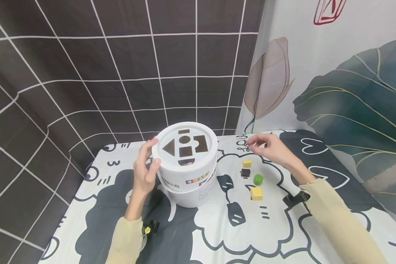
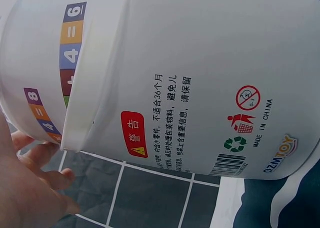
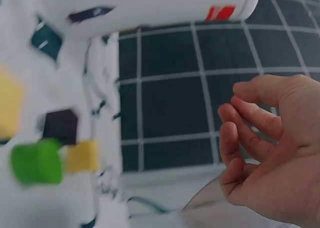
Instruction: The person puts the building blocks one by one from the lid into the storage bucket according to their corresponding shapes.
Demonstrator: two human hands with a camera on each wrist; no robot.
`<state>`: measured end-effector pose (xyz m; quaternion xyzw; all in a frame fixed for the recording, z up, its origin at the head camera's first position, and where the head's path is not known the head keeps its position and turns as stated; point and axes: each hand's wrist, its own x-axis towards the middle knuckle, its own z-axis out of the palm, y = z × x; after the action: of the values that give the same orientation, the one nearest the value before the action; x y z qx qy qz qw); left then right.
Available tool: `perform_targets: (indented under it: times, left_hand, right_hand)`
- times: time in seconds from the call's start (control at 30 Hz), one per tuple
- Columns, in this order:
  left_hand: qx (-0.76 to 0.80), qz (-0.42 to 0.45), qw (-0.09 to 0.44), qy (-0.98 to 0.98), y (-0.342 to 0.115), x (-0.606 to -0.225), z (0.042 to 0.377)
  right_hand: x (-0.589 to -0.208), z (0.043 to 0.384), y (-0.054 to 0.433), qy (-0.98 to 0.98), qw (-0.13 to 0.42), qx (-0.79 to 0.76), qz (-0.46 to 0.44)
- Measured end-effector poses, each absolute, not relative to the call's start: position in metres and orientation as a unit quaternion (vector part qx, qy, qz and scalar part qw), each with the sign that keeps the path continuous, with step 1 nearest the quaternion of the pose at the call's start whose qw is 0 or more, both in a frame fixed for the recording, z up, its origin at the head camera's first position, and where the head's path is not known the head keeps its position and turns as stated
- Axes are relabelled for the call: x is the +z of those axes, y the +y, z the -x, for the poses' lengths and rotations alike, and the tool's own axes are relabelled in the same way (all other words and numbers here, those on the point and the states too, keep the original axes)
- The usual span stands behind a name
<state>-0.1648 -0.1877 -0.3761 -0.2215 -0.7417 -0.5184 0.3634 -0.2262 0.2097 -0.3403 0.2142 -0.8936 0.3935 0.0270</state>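
Observation:
A white bucket [image 1: 184,200] stands on the patterned cloth, covered by a white lid [image 1: 166,132] with several shaped holes. My left hand [image 1: 144,168] rests against the left side of the lid, thumb at the front of its rim. In the left wrist view, its fingertips sit partly behind the bucket. My right hand [image 1: 267,146] is in the air to the right of the lid, fingers loosely bent and holding nothing. Below it lie a small yellow block [image 1: 246,163], a black block [image 1: 245,172], a green cylinder [image 1: 258,179] and a larger yellow block [image 1: 256,193].
A dark wall covering with white grid lines [image 1: 125,95] rises behind the bucket. At the right hangs a light curtain with printed leaves [image 1: 349,95]. The black-and-white cloth [image 1: 237,234] spreads under everything.

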Motion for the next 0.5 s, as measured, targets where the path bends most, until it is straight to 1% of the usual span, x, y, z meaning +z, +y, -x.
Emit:
perform_targets:
  times: [0.2,0.5]
  left_hand:
    - [-0.516,0.225,0.363,-0.743,-0.187,-0.376,0.166]
    - [-0.518,0.221,0.363,-0.742,-0.187,-0.377,0.166]
  right_hand:
    - [-0.372,0.215,0.236,-0.895,0.007,0.398,-0.199]
    - [-0.399,0.199,0.253,-0.898,-0.021,0.406,-0.171]
